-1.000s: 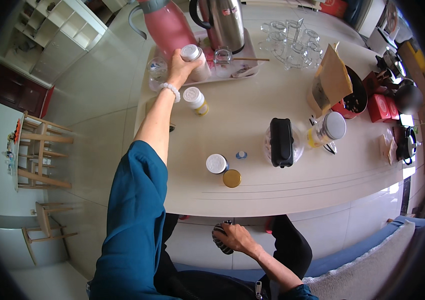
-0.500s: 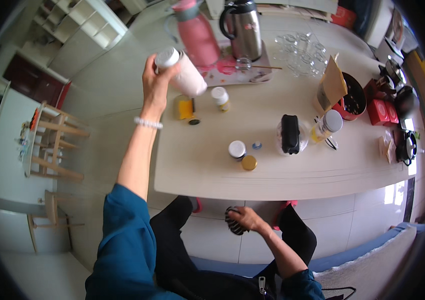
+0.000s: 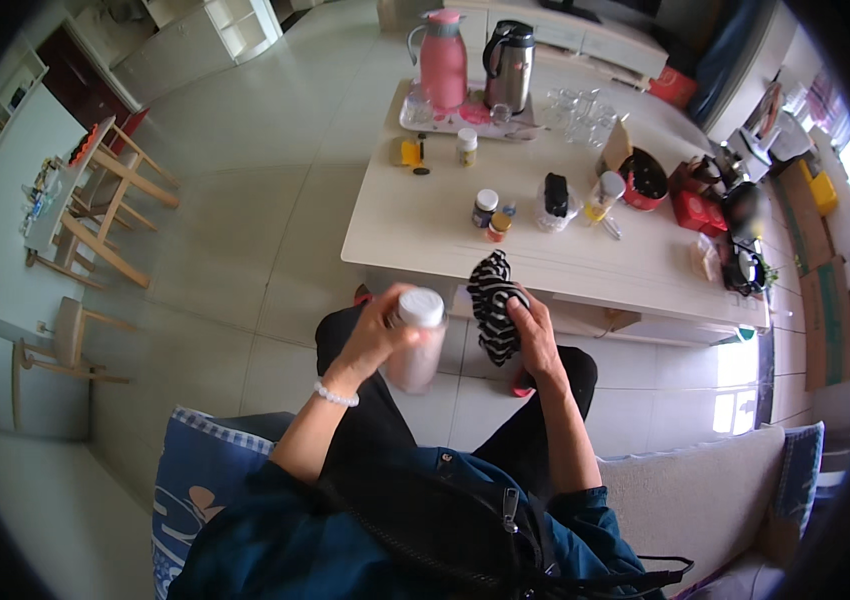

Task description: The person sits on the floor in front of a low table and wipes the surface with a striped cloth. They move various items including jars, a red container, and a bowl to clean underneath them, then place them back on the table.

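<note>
My left hand (image 3: 373, 345), with a beaded bracelet at the wrist, is wrapped round a clear jar (image 3: 417, 358) that has a white lid and pale pinkish contents. The jar stands upright in the air over my lap, in front of the table edge. To its right, my right hand (image 3: 537, 335) grips a crumpled black-and-white striped cloth (image 3: 494, 310). Cloth and jar are apart. Nearest on the table are a dark bottle with a white cap (image 3: 485, 208) and a small gold-lidded jar (image 3: 500, 222).
On the table (image 3: 415, 220) stand a pink jug (image 3: 442, 65) and a steel jug (image 3: 510, 70) on a tray, glasses (image 3: 580, 115), a small white-capped bottle (image 3: 467, 147), a black-topped clear jar (image 3: 556, 202), a white-lidded jar (image 3: 603, 195) and a red round box (image 3: 645, 182).
My left hand has brought the jar from above the table's far left back toward my lap. My right hand has raised the striped cloth beside it. The view has shifted.
</note>
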### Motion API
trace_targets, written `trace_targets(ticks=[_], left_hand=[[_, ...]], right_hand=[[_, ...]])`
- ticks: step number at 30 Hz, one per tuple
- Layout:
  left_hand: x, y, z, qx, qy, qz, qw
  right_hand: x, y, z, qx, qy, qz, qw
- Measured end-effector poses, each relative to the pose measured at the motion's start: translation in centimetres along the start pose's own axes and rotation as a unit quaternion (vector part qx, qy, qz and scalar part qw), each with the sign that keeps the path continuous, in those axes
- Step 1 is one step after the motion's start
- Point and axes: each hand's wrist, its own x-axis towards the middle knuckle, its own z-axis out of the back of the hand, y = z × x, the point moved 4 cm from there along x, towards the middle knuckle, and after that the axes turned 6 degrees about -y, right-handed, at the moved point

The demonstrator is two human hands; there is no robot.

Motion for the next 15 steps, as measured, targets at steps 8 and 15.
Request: trace_targets(ticks=[8,15], left_hand=[[-7.4,1.7,-4.3,0.093,0.061,-0.104,0.988],[-13.5,5.6,-6.4,-0.195,0.033,0.157,0.967]], right_hand=[[-8.2,1.8,-8.2,-0.287,0.201,0.293,0.89],[-12.4,-0.7,-8.6,-0.248,0.146,0.193,0.938]])
